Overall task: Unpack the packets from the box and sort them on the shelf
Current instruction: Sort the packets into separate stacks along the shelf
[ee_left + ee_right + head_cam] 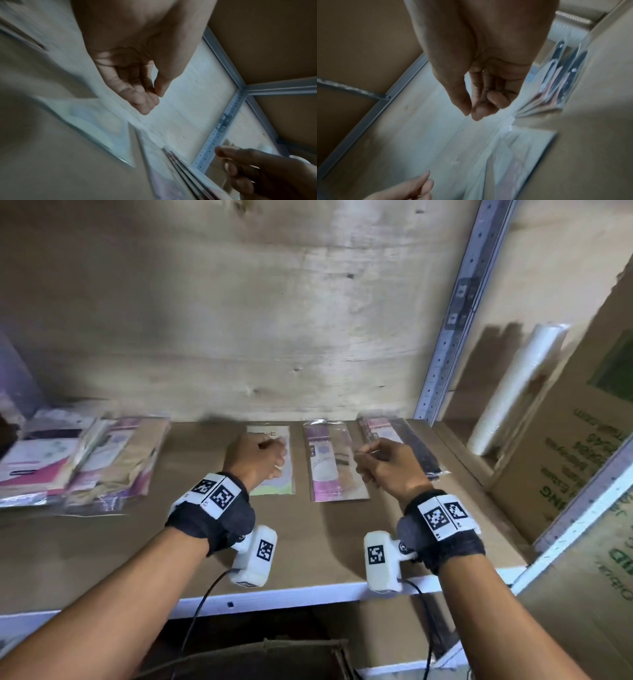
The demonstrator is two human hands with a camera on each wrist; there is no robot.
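Three packets lie side by side at the back of the brown shelf (308, 542): a pale one (274, 487), a pink one (329, 470) and a dark one (421, 450). My left hand (260, 457) hovers over the pale packet (96, 121), its fingers loosely curled and its thumb near the fingertips (145, 108), holding nothing. My right hand (383, 460) hangs between the pink packet (518, 155) and the dark packet (559, 83). Its fingers curl loosely, the thumb meets the index tip (476, 116), and it holds nothing. A pile of mixed packets (85, 463) lies at the left.
A perforated metal upright (445, 337) stands at the shelf's back right. Beyond it lean a sleeve of white cups (513, 385) and a printed cardboard box (582, 440). The shelf's white front edge (291, 597) runs under my wrists. A brown container (274, 655) sits below.
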